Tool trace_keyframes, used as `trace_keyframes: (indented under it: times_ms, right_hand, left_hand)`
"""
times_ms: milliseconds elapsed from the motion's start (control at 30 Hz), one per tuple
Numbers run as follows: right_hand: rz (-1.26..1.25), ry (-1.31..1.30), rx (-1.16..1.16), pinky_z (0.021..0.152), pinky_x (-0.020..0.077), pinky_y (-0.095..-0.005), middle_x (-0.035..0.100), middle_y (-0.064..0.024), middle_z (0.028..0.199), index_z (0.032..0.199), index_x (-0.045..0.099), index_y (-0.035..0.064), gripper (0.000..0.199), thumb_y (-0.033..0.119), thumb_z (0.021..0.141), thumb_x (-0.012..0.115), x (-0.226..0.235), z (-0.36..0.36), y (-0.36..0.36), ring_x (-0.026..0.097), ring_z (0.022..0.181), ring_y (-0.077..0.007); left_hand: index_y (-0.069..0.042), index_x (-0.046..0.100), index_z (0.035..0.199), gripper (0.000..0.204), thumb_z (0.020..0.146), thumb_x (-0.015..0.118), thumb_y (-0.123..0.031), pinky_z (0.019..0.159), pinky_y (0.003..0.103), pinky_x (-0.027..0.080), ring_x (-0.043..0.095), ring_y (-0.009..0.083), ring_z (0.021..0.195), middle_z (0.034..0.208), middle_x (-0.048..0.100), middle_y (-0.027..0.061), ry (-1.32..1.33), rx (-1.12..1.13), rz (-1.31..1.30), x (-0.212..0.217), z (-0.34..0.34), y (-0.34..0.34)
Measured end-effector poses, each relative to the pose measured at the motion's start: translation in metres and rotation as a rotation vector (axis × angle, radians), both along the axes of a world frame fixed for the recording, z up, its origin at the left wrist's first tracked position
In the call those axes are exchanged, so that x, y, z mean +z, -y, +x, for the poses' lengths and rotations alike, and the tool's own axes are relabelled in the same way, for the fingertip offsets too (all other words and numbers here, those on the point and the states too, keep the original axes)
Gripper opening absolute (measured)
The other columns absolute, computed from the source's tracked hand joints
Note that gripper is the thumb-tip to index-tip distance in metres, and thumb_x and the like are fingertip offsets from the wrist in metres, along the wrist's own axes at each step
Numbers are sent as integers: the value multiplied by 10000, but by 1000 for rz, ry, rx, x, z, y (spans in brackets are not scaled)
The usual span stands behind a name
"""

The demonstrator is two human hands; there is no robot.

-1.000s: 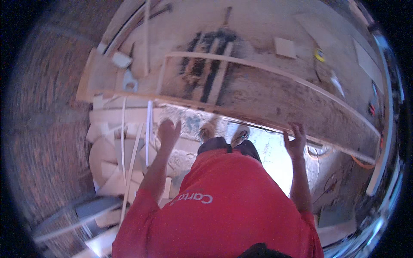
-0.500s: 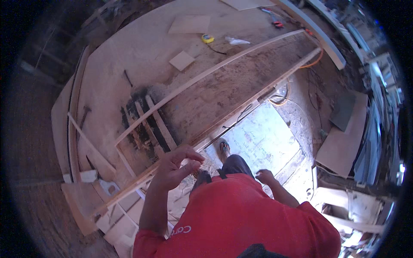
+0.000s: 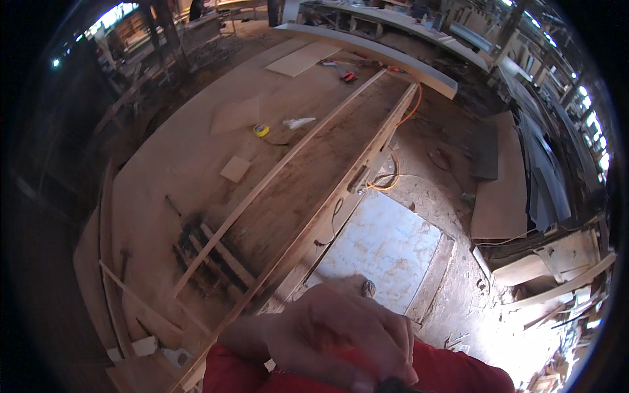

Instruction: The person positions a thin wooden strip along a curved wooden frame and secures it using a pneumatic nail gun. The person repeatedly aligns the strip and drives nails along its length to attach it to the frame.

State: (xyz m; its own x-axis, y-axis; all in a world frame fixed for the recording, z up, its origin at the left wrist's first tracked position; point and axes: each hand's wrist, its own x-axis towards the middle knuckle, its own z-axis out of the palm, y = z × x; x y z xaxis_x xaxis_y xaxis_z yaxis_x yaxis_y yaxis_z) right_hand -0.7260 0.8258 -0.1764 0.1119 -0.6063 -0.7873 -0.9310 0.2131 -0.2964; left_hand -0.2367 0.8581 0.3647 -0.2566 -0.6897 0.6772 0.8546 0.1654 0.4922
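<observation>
My left hand [image 3: 327, 337] is raised close in front of my red shirt [image 3: 452, 367], large in the lower middle of the view. Its fingers are curled and slightly blurred, with their tips by a small black object [image 3: 394, 385] at the bottom edge. Whether they grip that object is hidden. My right hand is out of sight; only the red sleeve shows on that side. Beyond my left hand lies the large wooden worktable [image 3: 157, 144], with a long thin wood strip [image 3: 282, 164] running across it.
On the table lie a yellow tape measure [image 3: 261, 130], a small square wood piece [image 3: 235, 169], red-handled pliers [image 3: 347, 76] and dark-stained slats [image 3: 226, 255]. A whitish board [image 3: 380, 249] lies on the floor to the right. An orange cable [image 3: 411, 112] hangs at the table's far end. Sheets [image 3: 501, 183] lean at right.
My left hand has come up and inward to my chest. My right hand has left the view. The view has tilted up, showing more of the workshop beyond.
</observation>
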Motion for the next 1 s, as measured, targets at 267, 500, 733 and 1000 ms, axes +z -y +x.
trace_keyframes:
  times_ms: [267, 500, 733, 1000]
  right_hand:
    - [15, 34, -57, 822, 593, -424, 780, -157, 970, 998, 806, 94, 237, 258, 858, 706, -37, -30, 47, 751, 899, -321]
    - [-286, 196, 361, 698, 568, -366, 760, -109, 857, 1008, 784, 34, 228, 199, 851, 769, -79, -155, 128, 703, 775, -194]
    - [-176, 203, -625, 623, 538, -334, 724, -84, 828, 1105, 751, 16, 268, 163, 882, 744, 22, -187, 217, 669, 665, -152]
    - [-144, 184, -364, 627, 542, -316, 718, -78, 818, 1106, 748, 3, 309, 187, 859, 775, -37, -231, 175, 679, 680, -162]
  left_hand:
    - [-11, 666, 1317, 432, 966, 702, -260, 932, 530, 519, 683, 425, 1043, 1174, 682, 270, -159, 95, -250, -15, -87, 76]
    - [3, 279, 1574, 831, 961, 670, -399, 1200, 597, 265, 497, 464, 1340, 1474, 407, 346, 62, 211, 317, 7, -115, 192]
    - [-165, 43, 1669, 794, 1077, 470, -478, 1248, 652, 20, 225, 474, 1529, 1663, 59, 334, -97, -327, 530, 44, -195, 282]
    - [-138, 42, 1665, 838, 1056, 504, -483, 1243, 630, 69, 274, 465, 1503, 1626, 135, 341, -142, -302, 484, 9, -216, 333]
